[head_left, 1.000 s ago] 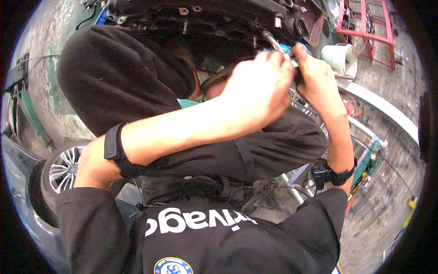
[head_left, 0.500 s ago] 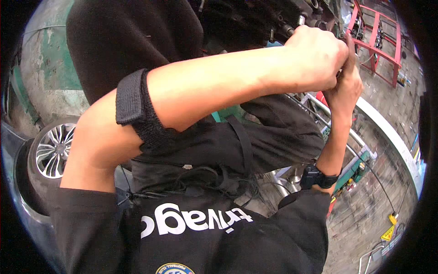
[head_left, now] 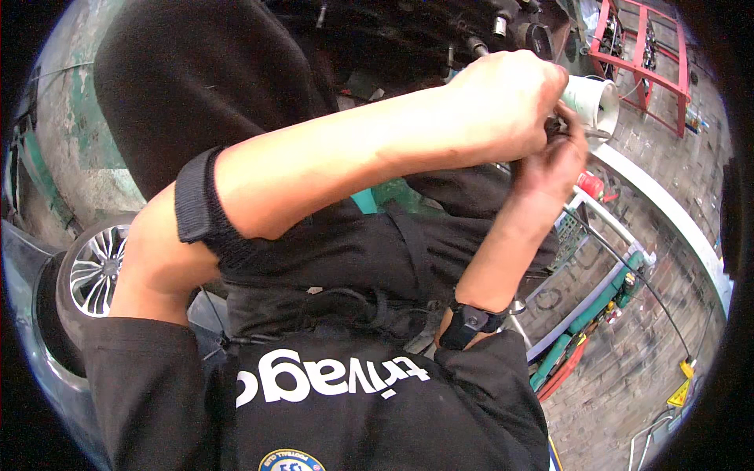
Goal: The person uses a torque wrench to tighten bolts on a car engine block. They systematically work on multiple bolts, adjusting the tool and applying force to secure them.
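Observation:
My left hand (head_left: 510, 98) is closed in a fist at the upper right, back of the hand up. Just below it, my right hand (head_left: 556, 161) has its fingers bent and slightly blurred. A small dark piece (head_left: 554, 125) shows between the two hands, mostly covered by fingers, and I cannot make out its kind. Behind the left fist lie dark mechanical parts (head_left: 408, 47), with a short metal cylinder (head_left: 500, 27) and a metal rod end (head_left: 477, 47) close to the knuckles. A pale round container (head_left: 589, 104) lies just beyond my hands.
A red metal frame (head_left: 640, 63) stands on the paved floor at the far right. Nearer are a grey tubular frame (head_left: 628, 243), a red object (head_left: 591, 185) and a long white beam (head_left: 667, 212). A dark cable (head_left: 660, 306) hangs by them. A car wheel (head_left: 100, 271) is at left.
Both hands have moved left and somewhat lower right of the metal parts, the right one farther. My right forearm has swung inward, and the pale container has come into sight.

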Tool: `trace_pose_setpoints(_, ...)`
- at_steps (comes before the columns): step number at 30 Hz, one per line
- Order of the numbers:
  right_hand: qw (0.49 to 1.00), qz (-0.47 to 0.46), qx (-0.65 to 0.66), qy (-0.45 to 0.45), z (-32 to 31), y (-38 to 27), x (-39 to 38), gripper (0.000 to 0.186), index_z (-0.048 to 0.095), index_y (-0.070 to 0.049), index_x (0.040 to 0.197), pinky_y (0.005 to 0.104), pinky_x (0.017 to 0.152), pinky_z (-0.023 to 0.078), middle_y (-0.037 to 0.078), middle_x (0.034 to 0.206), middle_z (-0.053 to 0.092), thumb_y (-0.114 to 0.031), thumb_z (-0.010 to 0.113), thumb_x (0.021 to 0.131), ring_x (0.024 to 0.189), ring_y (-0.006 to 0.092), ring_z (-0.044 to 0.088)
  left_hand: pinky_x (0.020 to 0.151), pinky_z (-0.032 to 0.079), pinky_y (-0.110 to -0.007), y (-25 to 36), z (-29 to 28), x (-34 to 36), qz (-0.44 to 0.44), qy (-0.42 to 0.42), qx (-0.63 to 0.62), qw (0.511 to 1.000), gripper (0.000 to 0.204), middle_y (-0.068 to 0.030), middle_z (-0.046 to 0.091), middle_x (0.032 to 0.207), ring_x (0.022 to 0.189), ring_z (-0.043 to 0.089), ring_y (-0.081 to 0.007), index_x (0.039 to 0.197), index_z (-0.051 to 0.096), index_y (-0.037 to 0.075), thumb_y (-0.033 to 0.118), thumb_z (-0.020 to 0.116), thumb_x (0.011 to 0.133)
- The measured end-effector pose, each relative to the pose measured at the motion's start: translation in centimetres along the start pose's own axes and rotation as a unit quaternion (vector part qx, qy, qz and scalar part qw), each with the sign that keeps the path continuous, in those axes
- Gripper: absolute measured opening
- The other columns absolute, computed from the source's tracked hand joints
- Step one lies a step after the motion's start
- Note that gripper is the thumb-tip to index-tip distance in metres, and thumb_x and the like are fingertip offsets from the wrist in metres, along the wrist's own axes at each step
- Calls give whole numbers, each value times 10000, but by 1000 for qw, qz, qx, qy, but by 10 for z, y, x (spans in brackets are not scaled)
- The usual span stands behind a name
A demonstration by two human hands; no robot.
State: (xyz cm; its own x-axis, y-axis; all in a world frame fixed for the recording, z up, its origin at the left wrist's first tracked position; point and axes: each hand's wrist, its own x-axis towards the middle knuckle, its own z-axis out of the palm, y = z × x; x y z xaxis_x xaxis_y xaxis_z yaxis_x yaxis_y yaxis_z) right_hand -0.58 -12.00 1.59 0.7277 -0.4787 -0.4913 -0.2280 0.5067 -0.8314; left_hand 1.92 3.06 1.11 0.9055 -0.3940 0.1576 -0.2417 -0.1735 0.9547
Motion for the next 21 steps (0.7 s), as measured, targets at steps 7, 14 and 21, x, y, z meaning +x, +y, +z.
trace_pose_setpoints(7,871,-265,-404,-87,-2,24,12,164,672,28,936,341,829,508,149,885,659,-102,590,880,892,225,642,829,520,-445,8,3,-12,-51,136,40,989,325,-238,660,886,881,646,-383,947,657,-19,213,620,723)
trace_pose_setpoints(14,704,-462,-516,-161,-1,5,29,213,685,-38,1011,378,872,480,133,1005,645,-168,616,857,933,257,612,1044,329,-532,6,0,-2,280,198,195,919,418,-225,560,1171,1160,513,-386,1138,575,-29,238,606,818)
trace_pose_setpoints(21,511,-556,-597,-270,23,-3,15,342,601,3,1144,437,895,479,173,1142,622,-226,605,890,1038,326,606,1029,353,-538,26,-40,-18,225,58,327,916,334,-226,623,1024,1024,595,-367,1063,607,-38,198,561,831)
